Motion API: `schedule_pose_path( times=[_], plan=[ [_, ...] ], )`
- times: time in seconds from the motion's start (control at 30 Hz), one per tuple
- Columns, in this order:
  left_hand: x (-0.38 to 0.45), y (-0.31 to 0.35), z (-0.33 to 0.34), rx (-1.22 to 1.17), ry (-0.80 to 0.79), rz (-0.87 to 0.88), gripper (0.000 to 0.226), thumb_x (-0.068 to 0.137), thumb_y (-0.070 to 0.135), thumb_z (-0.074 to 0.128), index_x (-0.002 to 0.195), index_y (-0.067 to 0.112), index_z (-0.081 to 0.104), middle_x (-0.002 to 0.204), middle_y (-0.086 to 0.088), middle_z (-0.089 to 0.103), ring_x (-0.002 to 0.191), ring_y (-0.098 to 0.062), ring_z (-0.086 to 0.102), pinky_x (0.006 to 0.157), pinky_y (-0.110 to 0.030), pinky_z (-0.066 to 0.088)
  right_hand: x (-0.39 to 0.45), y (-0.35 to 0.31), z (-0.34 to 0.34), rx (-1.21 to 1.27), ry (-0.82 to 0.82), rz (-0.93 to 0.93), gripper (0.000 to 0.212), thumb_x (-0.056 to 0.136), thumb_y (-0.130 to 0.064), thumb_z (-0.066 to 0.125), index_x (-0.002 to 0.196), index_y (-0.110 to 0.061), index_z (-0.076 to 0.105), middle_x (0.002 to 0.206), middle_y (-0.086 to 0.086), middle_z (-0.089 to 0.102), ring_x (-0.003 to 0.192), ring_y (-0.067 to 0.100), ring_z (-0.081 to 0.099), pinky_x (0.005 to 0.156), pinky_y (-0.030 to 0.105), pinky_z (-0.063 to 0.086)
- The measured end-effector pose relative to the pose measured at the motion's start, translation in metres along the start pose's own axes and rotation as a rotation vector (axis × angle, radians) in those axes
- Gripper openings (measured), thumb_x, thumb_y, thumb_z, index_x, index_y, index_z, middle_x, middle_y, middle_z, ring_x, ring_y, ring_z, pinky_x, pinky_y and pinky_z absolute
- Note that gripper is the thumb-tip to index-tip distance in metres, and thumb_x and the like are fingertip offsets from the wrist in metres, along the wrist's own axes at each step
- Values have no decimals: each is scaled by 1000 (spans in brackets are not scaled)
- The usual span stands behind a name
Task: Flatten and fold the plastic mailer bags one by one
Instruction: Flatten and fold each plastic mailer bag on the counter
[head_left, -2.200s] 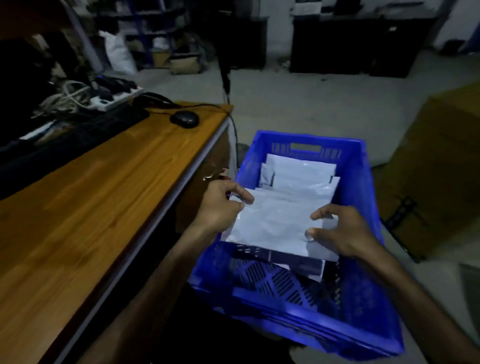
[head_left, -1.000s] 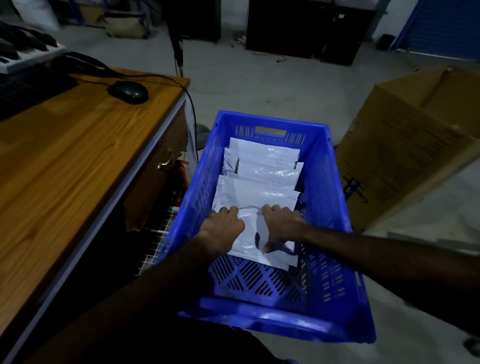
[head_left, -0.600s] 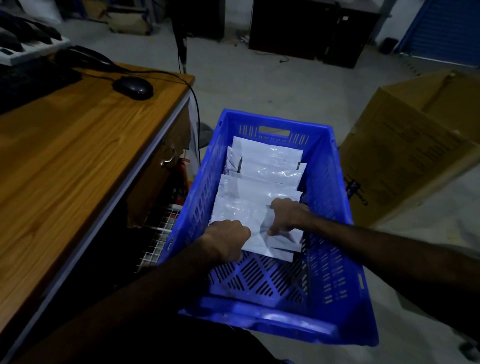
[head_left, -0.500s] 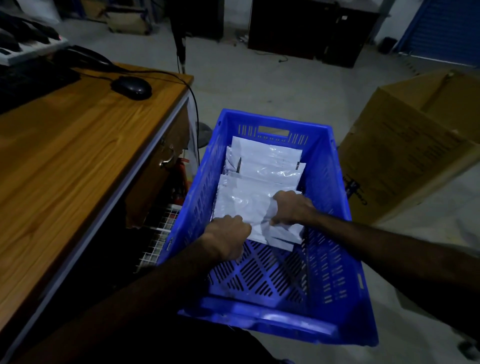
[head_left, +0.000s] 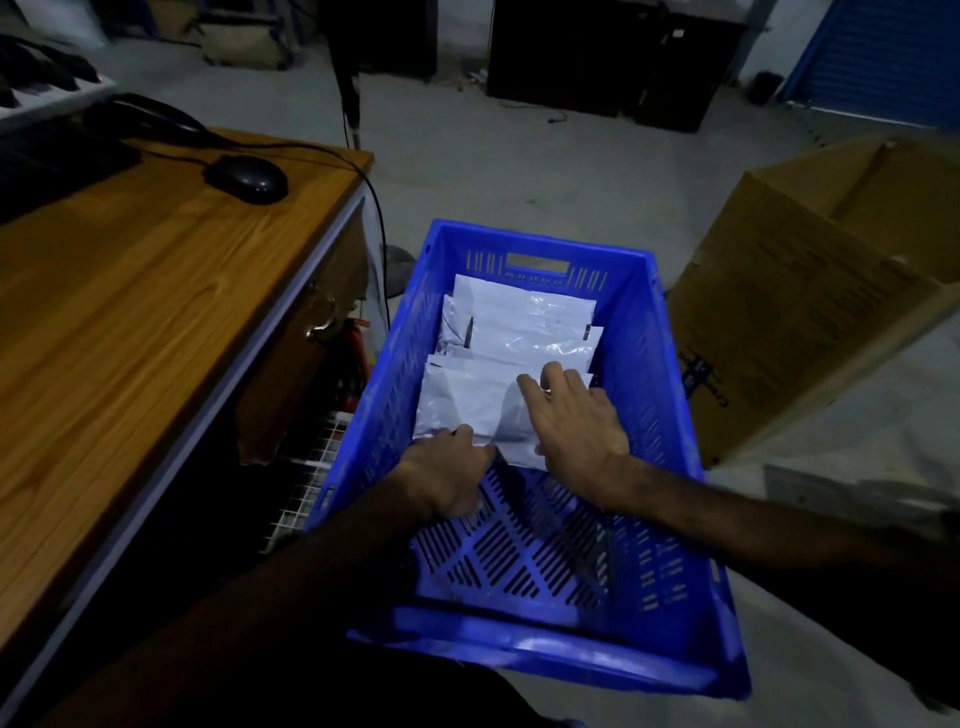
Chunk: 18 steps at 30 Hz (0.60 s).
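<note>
**Pressing a bag flat in the crate**

The white plastic mailer bag lay on top of other white bags in the blue plastic crate. The right hand pressed it with straight fingers. The left hand held its near edge with curled fingers.

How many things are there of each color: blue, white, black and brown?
Blue: 1, the crate
White: at least 4 mailer bags overlapping in the crate, exact number hard to tell
Black: 1, the computer mouse
Brown: 2, the wooden desk and the cardboard box
Total: at least 8
</note>
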<state>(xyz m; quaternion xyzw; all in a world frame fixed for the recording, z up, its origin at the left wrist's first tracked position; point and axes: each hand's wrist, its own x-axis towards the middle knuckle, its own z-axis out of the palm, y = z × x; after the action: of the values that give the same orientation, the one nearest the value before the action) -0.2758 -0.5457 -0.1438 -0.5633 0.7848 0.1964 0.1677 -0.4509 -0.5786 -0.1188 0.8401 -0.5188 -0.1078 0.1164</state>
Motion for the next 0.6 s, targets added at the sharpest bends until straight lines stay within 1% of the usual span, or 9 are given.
schedule_pose_path(
  times=[0.1,0.2,0.27,0.3,0.37,0.4,0.47,0.53,0.6],
  plan=[
    [-2,1,4,-37,-38,11,68,92,47,70,150,28,40,140,-13,42,134,-38,45,104,-54,47,-12,-8,-4,26,-53,-77,91,74,-23,89,145,-15,32,132,9,35,118,28,46,76,41,44],
    [-1,3,3,-38,-18,6,67,93,47,68,150,26,39,139,-13,44,132,-38,48,101,-53,49,-19,-16,-7,58,-174,-123,85,80,-18,83,148,-13,31,142,12,30,129,31,41,89,45,48],
    [-3,7,-1,3,31,22,62,95,44,66,147,22,43,133,-12,48,126,-37,52,95,-52,50,-21,-18,-2,99,-261,-116,89,84,-20,80,154,-12,27,150,12,27,137,33,36,98,49,48],
    [-5,10,-3,39,67,31,59,96,42,65,146,21,43,131,-12,49,123,-36,54,94,-52,50,-21,-19,2,114,-324,-109,92,86,-23,79,157,-12,22,158,13,21,144,35,29,104,53,47],
    [-8,15,-4,143,136,42,60,98,39,61,150,19,39,135,-12,47,124,-35,51,95,-51,48,-19,-18,10,108,-461,-107,100,91,-28,76,163,-10,9,170,13,-2,156,38,6,113,64,38],
    [-9,16,-4,204,169,45,63,99,37,60,153,18,34,140,-13,44,127,-35,48,95,-51,46,-18,-17,13,92,-513,-110,103,93,-29,74,164,-10,2,171,11,-14,158,37,-4,114,68,31],
    [-7,16,-4,302,220,35,72,97,36,62,157,15,27,150,-14,34,136,-35,40,98,-51,44,-16,-16,16,58,-563,-118,104,96,-32,70,164,-10,-5,169,9,-25,158,35,-14,114,74,22],
    [-5,14,-2,321,198,-11,75,97,39,62,158,13,27,158,-15,26,140,-38,34,101,-53,43,-15,-14,15,28,-599,-125,98,98,-34,67,165,-11,-1,168,8,-30,157,35,-18,113,80,17],
    [0,10,4,258,79,-72,75,99,42,59,159,12,26,167,-16,9,146,-42,25,106,-57,42,-13,-11,14,-28,-646,-134,86,101,-38,62,165,-14,10,166,7,-33,156,37,-21,111,83,14]
  ],
)
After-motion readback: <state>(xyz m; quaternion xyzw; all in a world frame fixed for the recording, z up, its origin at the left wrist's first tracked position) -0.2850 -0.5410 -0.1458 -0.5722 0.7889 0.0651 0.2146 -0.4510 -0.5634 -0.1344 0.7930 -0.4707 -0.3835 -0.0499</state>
